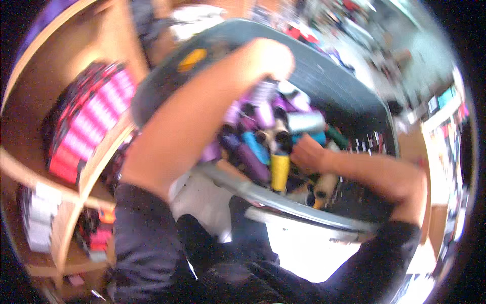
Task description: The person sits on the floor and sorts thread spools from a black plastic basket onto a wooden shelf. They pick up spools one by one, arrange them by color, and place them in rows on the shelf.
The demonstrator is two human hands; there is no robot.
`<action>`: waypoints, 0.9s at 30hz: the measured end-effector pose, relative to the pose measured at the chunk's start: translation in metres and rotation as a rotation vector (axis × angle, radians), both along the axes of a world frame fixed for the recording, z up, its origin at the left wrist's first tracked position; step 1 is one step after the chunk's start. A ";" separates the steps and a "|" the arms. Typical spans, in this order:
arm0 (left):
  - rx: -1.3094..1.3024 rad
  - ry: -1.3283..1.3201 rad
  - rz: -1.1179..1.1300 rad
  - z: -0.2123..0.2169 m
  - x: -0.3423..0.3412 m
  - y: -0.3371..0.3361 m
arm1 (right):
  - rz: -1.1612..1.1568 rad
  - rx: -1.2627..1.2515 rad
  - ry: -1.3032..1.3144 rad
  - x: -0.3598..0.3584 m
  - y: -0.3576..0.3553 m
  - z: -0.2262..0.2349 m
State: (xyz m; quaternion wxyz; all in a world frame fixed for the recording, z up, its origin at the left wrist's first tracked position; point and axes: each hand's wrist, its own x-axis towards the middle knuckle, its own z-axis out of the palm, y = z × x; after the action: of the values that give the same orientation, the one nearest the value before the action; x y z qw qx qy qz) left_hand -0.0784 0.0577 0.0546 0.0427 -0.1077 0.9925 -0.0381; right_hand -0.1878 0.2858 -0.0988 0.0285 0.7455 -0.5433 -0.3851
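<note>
A dark grey bin [324,76] holds several thread spools in purple, blue, teal, white and yellow. My left hand [268,58] is raised over the far side of the pile, with its fingers curled just above a pale purple spool [263,93]. Blur hides whether it grips anything. My right hand [306,152] is down among the spools near the bin's near rim [283,202]. It sits beside an upright yellow spool [279,171] and a blue one [255,147]. Its fingers are buried in the pile, so its hold is unclear.
A wooden shelf unit [104,152] stands at the left. It carries rows of pink and red spools [88,126], with white spools [38,218] lower down. Blurred shelves and goods lie behind the bin and at the right edge.
</note>
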 end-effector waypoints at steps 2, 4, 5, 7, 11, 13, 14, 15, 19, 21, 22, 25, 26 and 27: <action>-0.085 0.224 -0.077 0.023 0.036 0.021 | 0.009 0.001 -0.033 0.023 -0.021 0.027; -0.133 0.325 -0.065 0.039 0.064 0.050 | 0.035 -0.058 -0.093 0.037 -0.037 0.038; -0.087 0.337 -0.014 0.046 0.074 0.064 | -0.058 0.008 -0.092 0.031 -0.045 0.044; 0.032 0.308 0.185 0.053 0.118 0.081 | 0.084 -0.052 -0.134 0.029 -0.064 0.054; 0.412 0.733 0.218 0.029 0.244 0.111 | -0.153 -0.062 -0.204 0.024 -0.067 0.109; 0.735 1.057 0.247 -0.005 0.325 0.126 | 0.006 -0.153 -0.240 0.058 -0.070 0.147; 0.971 1.230 0.238 -0.024 0.356 0.148 | 0.013 -0.257 -0.241 0.065 -0.065 0.160; 1.001 1.316 0.183 -0.047 0.381 0.157 | 0.013 -0.361 -0.241 0.070 -0.058 0.173; 1.133 1.713 0.239 -0.117 0.460 0.206 | 0.335 -0.661 -0.229 0.082 -0.038 0.258; 1.198 1.903 0.237 -0.153 0.477 0.214 | 0.448 -0.823 -0.469 0.105 -0.034 0.287; 1.167 1.950 0.226 -0.163 0.488 0.219 | 0.533 -0.894 -0.709 0.117 -0.047 0.279; 1.172 2.145 0.026 -0.191 0.492 0.208 | 0.654 -0.835 -0.982 0.229 -0.036 0.287; 1.045 2.164 0.187 -0.191 0.509 0.224 | 0.720 -0.705 -1.124 0.274 -0.052 0.266; 0.915 2.173 0.349 -0.193 0.525 0.244 | 0.711 -0.592 -1.253 0.318 -0.061 0.239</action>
State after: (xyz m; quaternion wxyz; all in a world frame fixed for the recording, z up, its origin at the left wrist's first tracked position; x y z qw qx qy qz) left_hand 0.4467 0.3018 -0.1381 -0.7813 -0.1919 0.4024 0.4368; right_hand 0.1303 0.2249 0.1400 0.0357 0.9148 -0.2666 0.3012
